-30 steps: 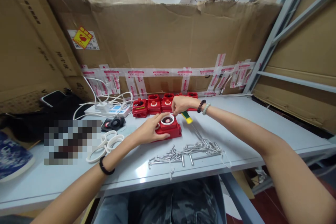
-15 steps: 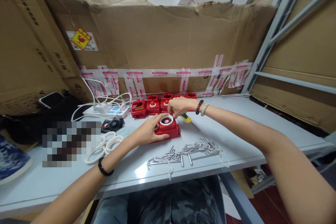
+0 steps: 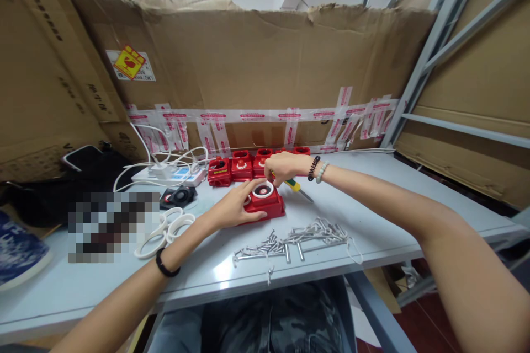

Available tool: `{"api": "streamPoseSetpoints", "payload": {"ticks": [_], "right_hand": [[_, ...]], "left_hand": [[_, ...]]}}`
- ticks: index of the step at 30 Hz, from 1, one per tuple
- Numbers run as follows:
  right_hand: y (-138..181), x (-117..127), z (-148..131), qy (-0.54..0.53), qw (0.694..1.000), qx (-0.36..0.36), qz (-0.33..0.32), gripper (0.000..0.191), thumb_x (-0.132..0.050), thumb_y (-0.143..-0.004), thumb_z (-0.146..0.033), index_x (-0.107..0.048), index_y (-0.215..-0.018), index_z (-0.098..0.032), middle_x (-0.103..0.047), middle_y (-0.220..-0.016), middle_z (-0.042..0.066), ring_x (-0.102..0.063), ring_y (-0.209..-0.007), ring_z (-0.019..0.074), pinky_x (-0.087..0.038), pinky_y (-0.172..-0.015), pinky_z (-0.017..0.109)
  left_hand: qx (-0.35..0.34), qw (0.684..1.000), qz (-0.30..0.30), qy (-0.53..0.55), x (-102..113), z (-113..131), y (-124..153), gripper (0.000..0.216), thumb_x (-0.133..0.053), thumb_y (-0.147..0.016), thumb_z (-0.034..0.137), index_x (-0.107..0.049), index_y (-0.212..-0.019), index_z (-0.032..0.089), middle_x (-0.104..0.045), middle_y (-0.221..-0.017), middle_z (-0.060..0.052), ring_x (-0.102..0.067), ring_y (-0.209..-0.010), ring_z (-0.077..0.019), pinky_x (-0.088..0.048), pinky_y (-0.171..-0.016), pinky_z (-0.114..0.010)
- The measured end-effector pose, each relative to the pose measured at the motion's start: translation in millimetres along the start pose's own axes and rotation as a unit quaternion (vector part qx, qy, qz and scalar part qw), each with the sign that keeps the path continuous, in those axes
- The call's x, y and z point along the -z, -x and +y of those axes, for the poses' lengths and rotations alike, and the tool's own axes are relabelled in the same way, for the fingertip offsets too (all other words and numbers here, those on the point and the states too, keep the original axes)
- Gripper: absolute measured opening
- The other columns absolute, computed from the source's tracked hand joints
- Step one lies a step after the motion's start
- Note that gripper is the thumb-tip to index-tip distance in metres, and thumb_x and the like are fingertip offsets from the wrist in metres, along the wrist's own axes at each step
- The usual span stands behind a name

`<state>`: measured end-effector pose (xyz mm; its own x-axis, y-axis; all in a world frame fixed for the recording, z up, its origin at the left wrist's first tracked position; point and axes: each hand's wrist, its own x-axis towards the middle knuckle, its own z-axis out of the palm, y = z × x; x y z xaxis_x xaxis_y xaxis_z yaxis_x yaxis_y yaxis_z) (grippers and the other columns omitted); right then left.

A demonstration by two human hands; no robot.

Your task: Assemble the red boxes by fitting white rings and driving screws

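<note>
— Your left hand (image 3: 232, 207) lies loosely open on the red box (image 3: 267, 207). The fingers are spread across its near-left top, the thumb runs along its front edge, and the index fingertip reaches the white ring (image 3: 262, 191) seated on top.

— And your right hand (image 3: 284, 167) is curled shut round the screwdriver (image 3: 296, 185). Its yellow-green handle pokes out under your palm and the metal shaft slants down to the table (image 3: 372, 193) on the right. The fingertips sit at the ring's far edge; I cannot tell whether they touch it.

— The box you are pressing on stands on the table in front of you, just ahead of the row of red boxes (image 3: 242, 164), which is lined up against the cardboard wall (image 3: 256, 60).

— Nearer to you than the box, a heap of screws (image 3: 292, 240) is scattered along the table's front edge, close to it but not touching.

— By your left forearm lie the loose white rings (image 3: 165, 229), overlapping one another. Beyond them, a power strip (image 3: 174, 175) with white cables sits left of the red row.
</note>
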<state>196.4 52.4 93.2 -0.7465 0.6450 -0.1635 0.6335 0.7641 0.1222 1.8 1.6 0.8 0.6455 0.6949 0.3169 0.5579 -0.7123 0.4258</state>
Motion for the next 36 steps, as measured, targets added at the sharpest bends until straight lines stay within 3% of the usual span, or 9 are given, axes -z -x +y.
{"api": "streamPoseSetpoints", "payload": {"ticks": [9,13,18,22,25,28,31,36], "right_hand": [[18.6,22.4,-3.8,-0.032,0.999,-0.017,0.031,0.014,-0.068,-0.062,-0.028,-0.07,-0.073,-0.02,-0.065,-0.065,0.001,-0.054,-0.061,0.0137,-0.031,-0.055,0.026],[36.0,26.7,-27.4,-0.075,0.997,-0.011,-0.031,0.016,-0.07,-0.061,-0.03,-0.07,-0.073,-0.019,-0.06,-0.06,-0.001,-0.049,-0.056,0.0117,-0.03,-0.053,0.027],[46.5,12.1,-64.2,-0.072,0.993,0.016,-0.093,0.016,-0.071,-0.059,-0.032,-0.07,-0.07,-0.019,-0.061,-0.064,-0.001,-0.048,-0.059,0.0125,-0.03,-0.054,0.028],[44.5,2.2,-78.0,-0.051,0.991,0.058,-0.106,0.018,-0.07,-0.062,-0.034,-0.069,-0.07,-0.018,-0.059,-0.062,0.0,-0.046,-0.058,0.0129,-0.03,-0.052,0.028],[44.7,6.7,-78.8,-0.073,0.992,0.045,-0.092,0.018,-0.067,-0.064,-0.034,-0.069,-0.07,-0.018,-0.057,-0.06,0.0,-0.044,-0.055,0.0124,-0.03,-0.051,0.028],[50.5,21.2,-72.4,-0.116,0.993,0.008,-0.023,0.013,-0.062,-0.068,-0.028,-0.065,-0.063,-0.017,-0.054,-0.054,-0.001,-0.041,-0.05,0.0099,-0.029,-0.05,0.027],[60.5,37.3,-58.9,-0.2,0.971,0.009,0.132,0.017,-0.057,-0.073,-0.026,-0.062,-0.061,-0.015,-0.054,-0.053,-0.001,-0.041,-0.049,0.0078,-0.032,-0.051,0.025],[70.6,44.6,-32.3,-0.316,0.858,-0.088,0.395,0.022,-0.058,-0.075,-0.031,-0.057,-0.06,-0.014,-0.055,-0.056,0.0,-0.045,-0.053,0.008,-0.034,-0.051,0.024]], "left_hand": [[0.007,1.0,0.0,0.001,1.4,1.9,0.8,0.072,-0.066,-0.076,0.049,-0.036,-0.137,0.024,-0.052,-0.132,-0.011,-0.056,-0.113,-0.0306,-0.045,-0.093,-0.043],[-0.016,1.0,0.004,0.001,1.1,0.6,0.2,0.069,-0.066,-0.078,0.046,-0.036,-0.136,0.024,-0.053,-0.132,-0.011,-0.057,-0.111,-0.029,-0.045,-0.093,-0.042],[-0.026,1.0,0.01,0.002,0.9,-1.1,0.2,0.071,-0.068,-0.077,0.045,-0.035,-0.136,0.023,-0.054,-0.129,-0.011,-0.057,-0.109,-0.0279,-0.046,-0.093,-0.04],[-0.031,0.999,0.015,0.013,0.6,-0.3,0.4,0.072,-0.069,-0.076,0.043,-0.036,-0.136,0.023,-0.054,-0.131,-0.012,-0.056,-0.112,-0.0279,-0.045,-0.095,-0.041],[-0.028,0.999,0.015,0.02,-0.4,-0.4,0.0,0.071,-0.069,-0.075,0.044,-0.038,-0.135,0.023,-0.055,-0.128,-0.012,-0.057,-0.109,-0.0285,-0.046,-0.093,-0.042],[-0.022,0.999,0.01,0.023,0.3,-1.6,0.7,0.069,-0.068,-0.076,0.045,-0.039,-0.135,0.023,-0.057,-0.124,-0.011,-0.059,-0.105,-0.029,-0.048,-0.091,-0.043],[-0.019,0.999,-0.013,0.026,5.8,-2.3,4.2,0.072,-0.066,-0.077,0.039,-0.033,-0.14,0.023,-0.05,-0.135,-0.012,-0.052,-0.116,-0.0311,-0.043,-0.099,-0.047],[-0.005,0.998,-0.047,0.049,14.7,-0.4,10.2,0.086,-0.065,-0.071,0.023,-0.021,-0.146,0.026,-0.038,-0.145,-0.01,-0.046,-0.125,-0.0304,-0.04,-0.104,-0.046]]}}
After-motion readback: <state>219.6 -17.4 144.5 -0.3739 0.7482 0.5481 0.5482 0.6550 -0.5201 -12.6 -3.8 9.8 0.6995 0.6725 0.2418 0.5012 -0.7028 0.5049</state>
